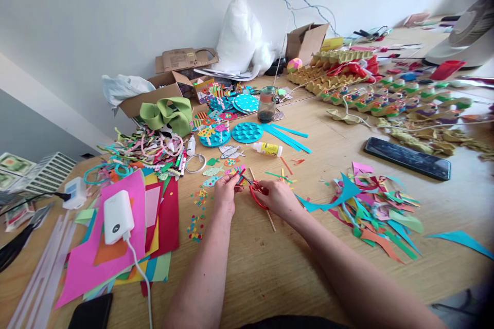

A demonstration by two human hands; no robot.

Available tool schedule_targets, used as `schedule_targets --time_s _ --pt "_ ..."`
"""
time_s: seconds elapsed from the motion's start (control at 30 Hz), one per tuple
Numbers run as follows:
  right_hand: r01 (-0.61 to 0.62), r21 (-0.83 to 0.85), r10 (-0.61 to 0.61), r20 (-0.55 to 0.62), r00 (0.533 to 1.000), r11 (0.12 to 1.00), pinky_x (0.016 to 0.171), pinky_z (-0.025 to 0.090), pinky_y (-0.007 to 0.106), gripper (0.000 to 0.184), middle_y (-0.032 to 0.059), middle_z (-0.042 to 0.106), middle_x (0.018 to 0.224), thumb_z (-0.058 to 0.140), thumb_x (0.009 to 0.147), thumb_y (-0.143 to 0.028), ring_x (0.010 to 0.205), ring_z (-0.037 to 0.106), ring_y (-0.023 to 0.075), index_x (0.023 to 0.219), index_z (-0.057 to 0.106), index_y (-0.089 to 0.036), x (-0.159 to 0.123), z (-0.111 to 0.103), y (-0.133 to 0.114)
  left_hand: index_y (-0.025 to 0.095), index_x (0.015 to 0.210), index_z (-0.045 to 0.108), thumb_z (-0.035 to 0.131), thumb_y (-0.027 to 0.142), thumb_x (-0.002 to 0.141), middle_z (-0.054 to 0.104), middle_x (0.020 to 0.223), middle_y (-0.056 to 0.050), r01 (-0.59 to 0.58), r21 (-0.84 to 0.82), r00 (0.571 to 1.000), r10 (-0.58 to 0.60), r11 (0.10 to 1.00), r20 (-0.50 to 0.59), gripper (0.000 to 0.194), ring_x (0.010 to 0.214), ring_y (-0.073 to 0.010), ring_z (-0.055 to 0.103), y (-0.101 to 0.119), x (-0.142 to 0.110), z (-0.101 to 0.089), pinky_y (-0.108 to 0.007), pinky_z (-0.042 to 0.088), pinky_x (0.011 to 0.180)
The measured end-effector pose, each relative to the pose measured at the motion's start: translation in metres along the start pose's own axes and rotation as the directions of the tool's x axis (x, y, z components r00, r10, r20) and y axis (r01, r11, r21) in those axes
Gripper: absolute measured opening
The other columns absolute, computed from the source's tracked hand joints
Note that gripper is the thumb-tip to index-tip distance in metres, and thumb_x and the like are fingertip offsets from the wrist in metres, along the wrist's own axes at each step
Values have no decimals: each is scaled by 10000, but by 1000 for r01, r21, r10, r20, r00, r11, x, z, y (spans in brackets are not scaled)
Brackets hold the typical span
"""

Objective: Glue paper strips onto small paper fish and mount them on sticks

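My right hand (278,196) is closed on red-handled scissors (255,196), whose blades point up and left. In my left hand (227,187) a small strip of red paper (242,177) is pinched at the blade tips. A thin wooden stick (272,222) lies on the table partly under the scissors. Just beyond my left hand lie several paper fish, among them a pale green one (213,170). Small colored paper dots (195,229) are scattered left of my left wrist. A yellow-labelled glue bottle (269,149) lies on its side farther back.
Stacked colored paper (165,216) lies at left under a white power bank (118,216). Paper scraps (380,205) pile at right near a dark phone (407,158). Behind are blue discs (247,132), a glass jar (267,105) and egg cartons (386,97).
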State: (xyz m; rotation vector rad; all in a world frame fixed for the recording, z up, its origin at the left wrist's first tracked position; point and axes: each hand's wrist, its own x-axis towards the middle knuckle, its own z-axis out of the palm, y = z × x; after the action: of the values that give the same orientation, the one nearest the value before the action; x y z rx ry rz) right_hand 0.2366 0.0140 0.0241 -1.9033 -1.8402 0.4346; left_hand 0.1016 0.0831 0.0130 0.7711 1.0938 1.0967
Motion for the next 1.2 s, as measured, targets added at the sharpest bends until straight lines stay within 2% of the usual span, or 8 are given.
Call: schedule_targets --time_s 0.37,0.67,0.9,1.2 --pt "-13 -14 13 3 1000 1000 530 283 234 315 44 668 632 462 866 -375 541 546 129 715 669 -191 0 -3 -1 125 607 635 743 262 487 585 583 15 5 -9 1000 -5 1000 -4 212 482 -70 489 2 -1 1 -195 399 426" --pt "-28 -24 28 -1 1000 999 552 297 234 327 49 686 662 459 870 -396 574 576 137 732 684 -202 0 -2 -1 134 611 594 705 274 537 574 568 21 9 -72 1000 -7 997 25 194 473 -82 509 4 -4 1 -208 429 434" --pt "-4 -15 4 -10 1000 1000 537 292 231 320 39 658 618 461 862 -390 546 552 131 719 670 -194 0 -2 -1 134 579 578 747 299 512 551 556 29 -50 1 999 50 999 -17 246 466 -67 490 3 -4 2 -190 418 429" --pt "3 -27 -4 -25 1000 1000 539 289 240 312 39 644 606 463 850 -392 551 547 140 693 646 -194 0 -1 0 134 580 606 736 323 518 559 574 20 -69 52 998 69 996 -4 237 498 -74 486 2 -3 2 -194 411 438"
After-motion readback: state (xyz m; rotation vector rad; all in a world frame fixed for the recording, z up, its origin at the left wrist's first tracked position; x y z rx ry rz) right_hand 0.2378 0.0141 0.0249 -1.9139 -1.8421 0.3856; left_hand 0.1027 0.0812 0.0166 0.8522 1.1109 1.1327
